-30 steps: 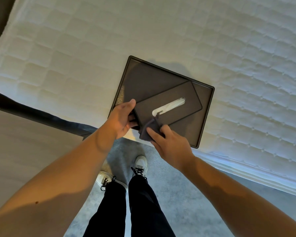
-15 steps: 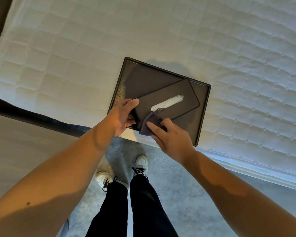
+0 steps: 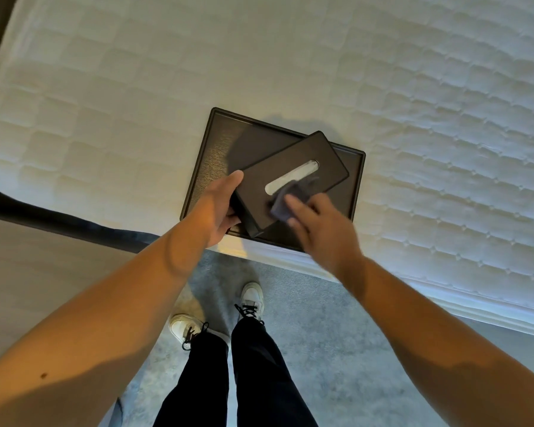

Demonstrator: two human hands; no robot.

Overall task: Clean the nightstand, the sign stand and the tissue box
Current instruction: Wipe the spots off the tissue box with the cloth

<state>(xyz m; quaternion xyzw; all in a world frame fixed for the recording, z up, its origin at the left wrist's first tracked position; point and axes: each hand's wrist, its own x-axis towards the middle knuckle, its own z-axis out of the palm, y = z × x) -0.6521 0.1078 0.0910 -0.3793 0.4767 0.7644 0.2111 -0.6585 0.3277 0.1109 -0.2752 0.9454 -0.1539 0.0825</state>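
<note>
A dark tissue box [image 3: 302, 158] with a white tissue showing in its slot lies askew on a dark tray [image 3: 219, 149] on the bed. My left hand [image 3: 219, 208] grips the box's near left end, thumb along its top edge. My right hand [image 3: 318, 229], blurred by motion, presses a dark grey cloth [image 3: 287, 198] on the box top beside the slot. The nightstand and sign stand are not in view.
The tray sits near the edge of a white quilted mattress [image 3: 413, 118]. A pale wooden surface [image 3: 37, 272] lies at the left, behind a dark strip. Below are grey carpet [image 3: 336, 349], my dark trousers and white shoes [image 3: 250, 300].
My right hand with the cloth has slid from the box's near corner up onto its top by the slot. The box has turned slightly in my left hand.
</note>
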